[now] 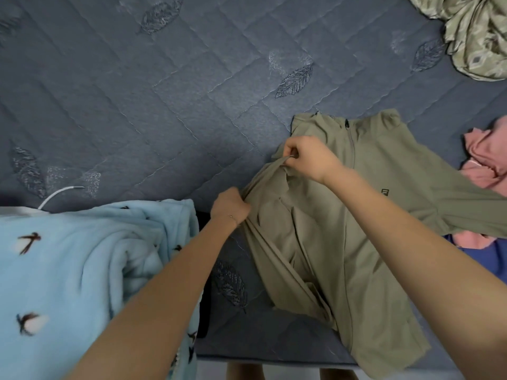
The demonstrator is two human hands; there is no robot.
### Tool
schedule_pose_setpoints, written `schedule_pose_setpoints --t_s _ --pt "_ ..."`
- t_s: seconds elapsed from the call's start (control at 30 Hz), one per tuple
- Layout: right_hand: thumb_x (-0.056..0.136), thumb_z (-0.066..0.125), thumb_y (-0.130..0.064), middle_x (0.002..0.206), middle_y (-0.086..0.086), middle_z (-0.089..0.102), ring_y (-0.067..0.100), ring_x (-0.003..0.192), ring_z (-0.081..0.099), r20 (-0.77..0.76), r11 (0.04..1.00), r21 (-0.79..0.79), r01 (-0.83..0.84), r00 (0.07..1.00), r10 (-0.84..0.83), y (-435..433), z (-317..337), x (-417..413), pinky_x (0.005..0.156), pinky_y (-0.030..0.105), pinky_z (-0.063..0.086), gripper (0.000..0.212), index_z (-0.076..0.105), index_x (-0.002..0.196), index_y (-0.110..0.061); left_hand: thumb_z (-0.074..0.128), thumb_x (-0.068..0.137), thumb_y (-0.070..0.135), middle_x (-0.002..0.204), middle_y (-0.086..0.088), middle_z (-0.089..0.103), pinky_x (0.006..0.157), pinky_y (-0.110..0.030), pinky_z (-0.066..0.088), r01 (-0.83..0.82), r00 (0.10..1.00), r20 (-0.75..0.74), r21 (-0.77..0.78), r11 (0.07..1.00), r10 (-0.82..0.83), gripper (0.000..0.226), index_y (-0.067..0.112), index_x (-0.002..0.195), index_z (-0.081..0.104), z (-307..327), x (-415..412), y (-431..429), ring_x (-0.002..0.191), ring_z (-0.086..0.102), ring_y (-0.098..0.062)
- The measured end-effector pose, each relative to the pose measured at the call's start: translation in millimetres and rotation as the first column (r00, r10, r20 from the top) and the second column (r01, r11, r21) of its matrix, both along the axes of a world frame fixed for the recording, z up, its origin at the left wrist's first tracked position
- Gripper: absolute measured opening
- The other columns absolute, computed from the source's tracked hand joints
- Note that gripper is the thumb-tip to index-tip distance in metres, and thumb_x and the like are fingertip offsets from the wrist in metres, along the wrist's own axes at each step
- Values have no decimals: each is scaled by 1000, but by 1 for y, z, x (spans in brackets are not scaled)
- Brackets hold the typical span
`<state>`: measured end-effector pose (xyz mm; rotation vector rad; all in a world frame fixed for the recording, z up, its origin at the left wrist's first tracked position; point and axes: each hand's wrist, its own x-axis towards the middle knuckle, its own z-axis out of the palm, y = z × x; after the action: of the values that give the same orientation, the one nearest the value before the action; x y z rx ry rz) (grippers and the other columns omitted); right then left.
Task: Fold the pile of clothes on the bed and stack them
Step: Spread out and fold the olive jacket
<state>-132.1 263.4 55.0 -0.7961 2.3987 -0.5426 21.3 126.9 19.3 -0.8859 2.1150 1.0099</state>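
Two bare forearms reach out over the near edge of the bed (164, 91), which is covered by a grey-blue quilt stitched with leaf shapes. Nearest on the left lies a rumpled light blue blanket (68, 270) with small dark bird figures, and a dark thing (204, 297) shows in the gap beside it; what it is I cannot tell. Just right of that gap an olive jacket (370, 229) lies front up on the quilt, its hem hanging over the near edge and its zip running up to the collar. The left hand (230, 205) has its fingers curled tight round a bunch of the jacket's left-side cloth, which is gathered into folds. A little farther on, the right hand (310, 157) pinches the same gathered cloth between thumb and curled fingers and lifts it off the bed, so the fabric stretches between the two hands. The jacket's other sleeve runs off to the right, over a pink garment (485, 165) and a blue cloth (488, 259). A white cord (55, 194) curves out from behind the blanket. Well apart, at the far right corner, sits a crumpled pale green patterned cloth (477, 34)
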Motion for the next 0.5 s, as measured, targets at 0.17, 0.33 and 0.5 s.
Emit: schedule_pose_setpoints --t_s 0.17,0.33,0.5 --pt "84 70 -9 67 -7 52 17 73 50 1 987 -23 156 988 -156 20 -10 -7 64 27 33 34 47 63 -25 49 91 4 92 -12 61 73 -29 39 -120 976 -196 -140 983 91 9 5 89 58 5 -11 -25 94 56 -29" --pt "85 72 -15 81 4 59 21 80 52 8 979 -25 200 980 -200 15 -7 -12 72 33 41 20 54 75 -18 40 92 -7 101 -12 63 71 -21 35 -254 867 -455 -54 966 203 28 0 111 59 12 -29 -46 91 54 -21" --pt "82 78 -24 126 9 60 22 118 55 97 993 -95 69 993 -59 -11 1 -4 103 36 41 57 54 133 -14 44 98 3 85 2 55 68 -17 41 -278 818 -475 171 945 326 15 13 95 54 17 -46 -57 80 51 -11"
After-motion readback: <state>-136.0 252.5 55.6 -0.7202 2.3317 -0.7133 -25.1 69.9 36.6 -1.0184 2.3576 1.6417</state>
